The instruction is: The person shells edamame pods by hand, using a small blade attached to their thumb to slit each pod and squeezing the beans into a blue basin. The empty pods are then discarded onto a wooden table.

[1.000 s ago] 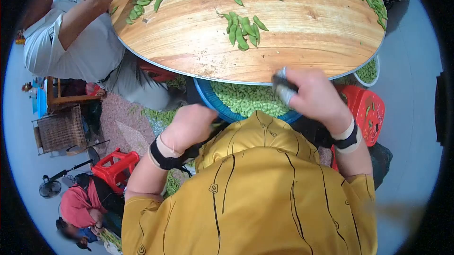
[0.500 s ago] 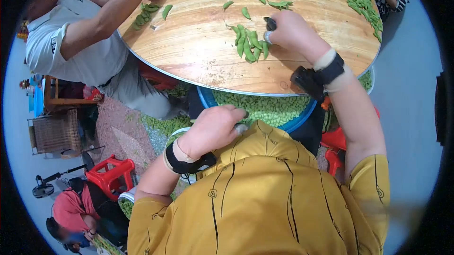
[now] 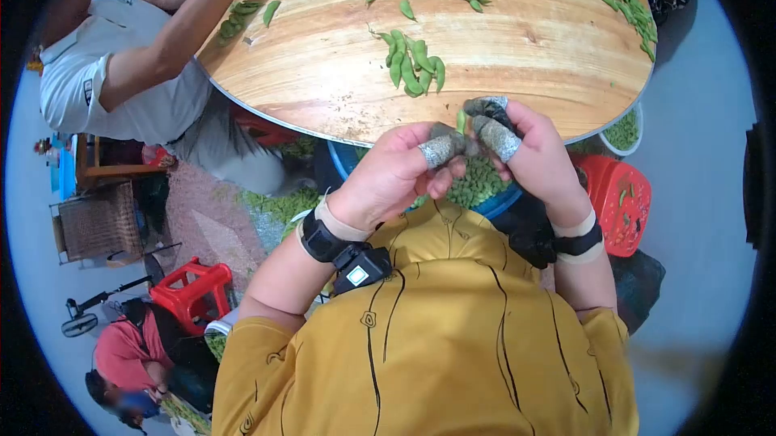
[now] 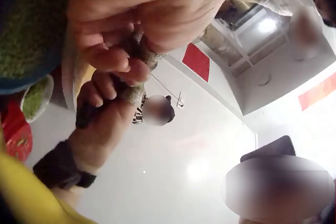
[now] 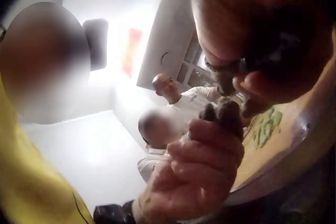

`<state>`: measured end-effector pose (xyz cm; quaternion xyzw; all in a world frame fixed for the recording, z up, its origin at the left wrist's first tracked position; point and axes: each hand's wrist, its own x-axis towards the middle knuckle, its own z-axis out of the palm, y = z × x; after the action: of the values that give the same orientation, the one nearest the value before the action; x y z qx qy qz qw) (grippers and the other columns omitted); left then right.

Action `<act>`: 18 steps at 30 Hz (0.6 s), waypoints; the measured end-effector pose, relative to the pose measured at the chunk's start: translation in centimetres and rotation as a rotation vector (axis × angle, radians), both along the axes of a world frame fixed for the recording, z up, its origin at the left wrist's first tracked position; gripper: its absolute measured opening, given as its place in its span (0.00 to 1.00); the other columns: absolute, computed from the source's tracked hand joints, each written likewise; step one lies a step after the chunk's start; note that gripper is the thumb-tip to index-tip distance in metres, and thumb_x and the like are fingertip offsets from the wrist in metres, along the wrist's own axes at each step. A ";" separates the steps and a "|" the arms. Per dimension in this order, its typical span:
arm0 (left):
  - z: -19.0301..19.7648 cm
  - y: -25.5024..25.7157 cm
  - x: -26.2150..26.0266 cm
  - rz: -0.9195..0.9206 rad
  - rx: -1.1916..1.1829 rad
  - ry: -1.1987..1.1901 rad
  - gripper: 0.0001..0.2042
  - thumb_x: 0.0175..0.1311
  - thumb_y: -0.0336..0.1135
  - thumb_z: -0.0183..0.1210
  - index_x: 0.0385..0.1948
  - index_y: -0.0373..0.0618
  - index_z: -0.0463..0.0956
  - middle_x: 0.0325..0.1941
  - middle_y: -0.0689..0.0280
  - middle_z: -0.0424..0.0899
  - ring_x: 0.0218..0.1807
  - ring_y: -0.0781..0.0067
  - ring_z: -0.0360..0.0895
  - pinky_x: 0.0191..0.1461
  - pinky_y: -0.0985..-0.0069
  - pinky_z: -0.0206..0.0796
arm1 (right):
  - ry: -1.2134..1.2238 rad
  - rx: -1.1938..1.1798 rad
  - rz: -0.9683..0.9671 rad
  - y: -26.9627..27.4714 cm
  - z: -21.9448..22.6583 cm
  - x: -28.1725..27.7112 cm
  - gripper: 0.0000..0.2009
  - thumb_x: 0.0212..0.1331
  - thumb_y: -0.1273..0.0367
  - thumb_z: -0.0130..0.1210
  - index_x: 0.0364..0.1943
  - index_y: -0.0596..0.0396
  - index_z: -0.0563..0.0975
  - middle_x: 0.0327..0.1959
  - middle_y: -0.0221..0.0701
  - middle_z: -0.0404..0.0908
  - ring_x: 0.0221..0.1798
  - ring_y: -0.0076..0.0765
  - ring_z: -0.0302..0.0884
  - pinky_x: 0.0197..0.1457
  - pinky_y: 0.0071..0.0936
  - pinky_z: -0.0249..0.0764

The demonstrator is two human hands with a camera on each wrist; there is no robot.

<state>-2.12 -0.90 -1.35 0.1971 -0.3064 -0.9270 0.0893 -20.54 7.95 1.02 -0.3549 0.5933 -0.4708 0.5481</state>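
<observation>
Over the near edge of the round wooden table my two hands meet at the fingertips. A green soybean pod (image 3: 461, 122) pokes up between them, its lower part hidden by fingers. My left hand (image 3: 384, 173) pinches it from the left, thumb wrapped in a grey cover (image 3: 441, 151). From the right, my right hand (image 3: 537, 157) pinches it too, with grey covers on thumb and forefinger. Below the hands sits a blue basin (image 3: 342, 163) of shelled green beans (image 3: 477, 185). A small pile of pods (image 3: 412, 64) lies on the table just beyond.
More pods (image 3: 622, 1) line the right rim of the table (image 3: 525, 72). To the right are a red stool (image 3: 618, 202) and a white bowl of beans (image 3: 622, 133). A person in a white shirt (image 3: 121, 72) sits at the left; another red stool (image 3: 190, 294) stands behind.
My right hand reached to the pile on the table, then came back with a pod to the left hand. The left hand rose and turned palm-up to meet it.
</observation>
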 end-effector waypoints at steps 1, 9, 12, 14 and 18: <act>0.6 0.0 -0.1 0.039 -0.119 -0.078 0.11 0.67 0.36 0.52 0.42 0.38 0.73 0.33 0.63 0.80 0.25 0.80 0.72 0.28 0.83 0.65 | -0.007 -0.001 -0.003 0.4 0.0 0.2 0.13 0.59 0.72 0.53 0.48 0.59 0.75 0.28 0.23 0.76 0.22 0.14 0.67 0.25 0.14 0.65; 0.3 1.1 -1.2 0.090 -0.504 -0.249 0.06 0.66 0.26 0.48 0.39 0.37 0.72 0.30 0.65 0.80 0.24 0.81 0.73 0.29 0.84 0.66 | 0.272 -0.215 0.117 1.8 -0.6 1.0 0.21 0.49 0.79 0.39 0.51 0.62 0.68 0.28 0.33 0.76 0.31 0.29 0.74 0.39 0.25 0.71; 0.3 1.2 -1.3 0.061 -0.765 -0.335 0.05 0.63 0.24 0.50 0.37 0.36 0.72 0.30 0.64 0.80 0.24 0.81 0.74 0.29 0.82 0.67 | 0.258 -0.144 0.114 1.8 -0.6 0.9 0.19 0.51 0.78 0.40 0.51 0.61 0.69 0.27 0.32 0.76 0.32 0.28 0.74 0.39 0.26 0.71; 0.3 1.2 -1.1 0.068 -1.379 -0.433 0.05 0.59 0.22 0.51 0.37 0.37 0.71 0.27 0.63 0.79 0.23 0.79 0.74 0.28 0.79 0.68 | 0.119 -0.073 0.086 1.7 -0.2 1.0 0.18 0.54 0.76 0.40 0.50 0.58 0.70 0.26 0.29 0.75 0.27 0.23 0.72 0.31 0.22 0.69; -0.1 1.2 -0.9 0.131 -1.904 -0.434 0.08 0.56 0.21 0.53 0.38 0.37 0.71 0.23 0.63 0.77 0.20 0.78 0.74 0.28 0.76 0.69 | -0.090 0.070 0.048 1.7 -0.3 1.1 0.16 0.59 0.74 0.41 0.52 0.53 0.70 0.24 0.24 0.73 0.20 0.16 0.66 0.22 0.16 0.63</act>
<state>-3.03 0.25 -1.42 0.2255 -0.9247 -0.2291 0.2040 -19.44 9.68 0.68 -0.3283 0.5755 -0.4519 0.5973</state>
